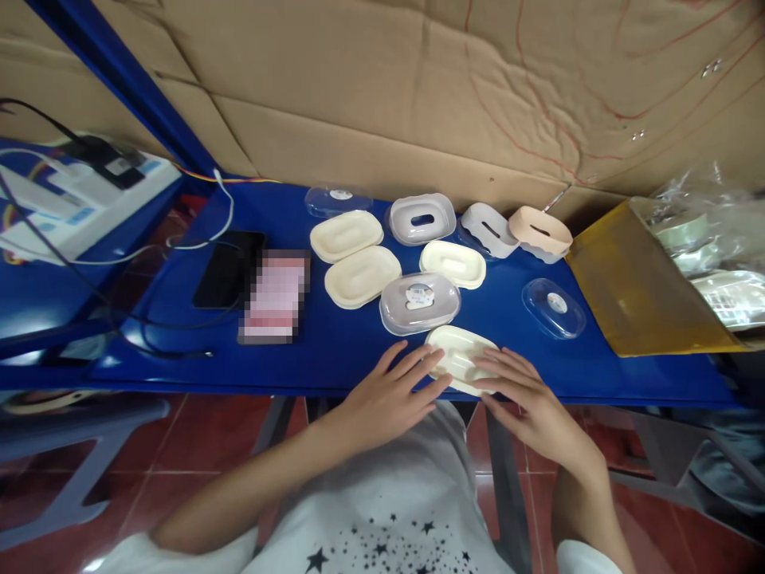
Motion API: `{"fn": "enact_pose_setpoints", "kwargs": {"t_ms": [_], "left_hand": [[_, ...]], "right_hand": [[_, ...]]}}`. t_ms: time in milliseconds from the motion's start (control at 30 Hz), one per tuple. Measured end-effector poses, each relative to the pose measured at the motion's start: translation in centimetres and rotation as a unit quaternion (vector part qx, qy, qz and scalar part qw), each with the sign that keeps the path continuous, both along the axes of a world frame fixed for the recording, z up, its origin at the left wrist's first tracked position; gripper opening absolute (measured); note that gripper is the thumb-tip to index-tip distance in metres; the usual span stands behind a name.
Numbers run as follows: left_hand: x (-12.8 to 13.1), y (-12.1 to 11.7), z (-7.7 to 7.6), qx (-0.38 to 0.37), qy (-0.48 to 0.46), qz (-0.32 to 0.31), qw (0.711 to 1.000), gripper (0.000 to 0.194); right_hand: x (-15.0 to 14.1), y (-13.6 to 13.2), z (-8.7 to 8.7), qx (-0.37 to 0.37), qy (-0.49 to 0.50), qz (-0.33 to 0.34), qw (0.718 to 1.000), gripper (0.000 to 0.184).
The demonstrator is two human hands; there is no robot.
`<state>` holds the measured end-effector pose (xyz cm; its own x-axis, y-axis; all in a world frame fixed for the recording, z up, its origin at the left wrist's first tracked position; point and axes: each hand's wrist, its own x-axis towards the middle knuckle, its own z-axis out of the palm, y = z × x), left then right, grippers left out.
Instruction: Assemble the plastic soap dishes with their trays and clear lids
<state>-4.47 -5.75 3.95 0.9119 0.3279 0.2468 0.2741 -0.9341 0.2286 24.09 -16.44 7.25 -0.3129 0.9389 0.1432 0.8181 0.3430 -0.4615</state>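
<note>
A cream oval plastic tray (pixel 460 358) lies flat at the front edge of the blue table. My left hand (pixel 399 392) touches its left end with fingers spread. Over its right end rests my right hand (pixel 526 399), its fingers stretched out and apart. Just behind the tray is a greyish oval box with a clear lid (pixel 421 304) and a round white label. More cream trays (pixel 362 276) lie behind and to the left, and another cream tray (pixel 453 264) sits behind the box.
Grey oval shells (pixel 421 219) and a peach one (pixel 541 229) stand at the back. A clear lid (pixel 553 308) lies to the right, by a yellow-brown carton (pixel 645 287) with plastic-wrapped pieces. Left are a phone (pixel 275 296), cables and a power strip (pixel 89 207).
</note>
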Motion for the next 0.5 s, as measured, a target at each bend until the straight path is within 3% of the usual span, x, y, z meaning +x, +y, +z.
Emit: {"fn": "enact_pose_setpoints", "kwargs": {"t_ms": [67,167,267,333,433,500], "left_hand": [[-0.2,0.1,0.0,0.007,-0.002,0.008,1.0,0.035],[-1.4,-0.1,0.0,0.018,-0.011,0.034,0.999,0.028],[-2.9,-0.1,0.1,0.019,-0.041,0.063,0.997,0.018],[-4.0,0.1,0.0,0.012,-0.071,0.078,0.994,0.014],[-5.2,0.4,-0.1,0.002,-0.103,0.092,0.99,0.017],[-5.5,0.7,-0.2,-0.004,-0.113,0.095,0.989,0.018]], "right_hand": [[0.9,1.1,0.1,0.011,-0.008,-0.017,1.0,0.033],[3.7,2.9,-0.4,0.075,-0.067,-0.132,0.986,0.037],[7.9,3.8,-1.7,0.14,-0.142,-0.285,0.938,0.047],[10.7,3.9,-2.8,0.132,-0.168,-0.346,0.914,0.06],[13.3,3.5,-3.7,0.1,-0.168,-0.362,0.911,0.067],[13.4,3.8,-3.3,0.1,-0.158,-0.337,0.923,0.064]]}}
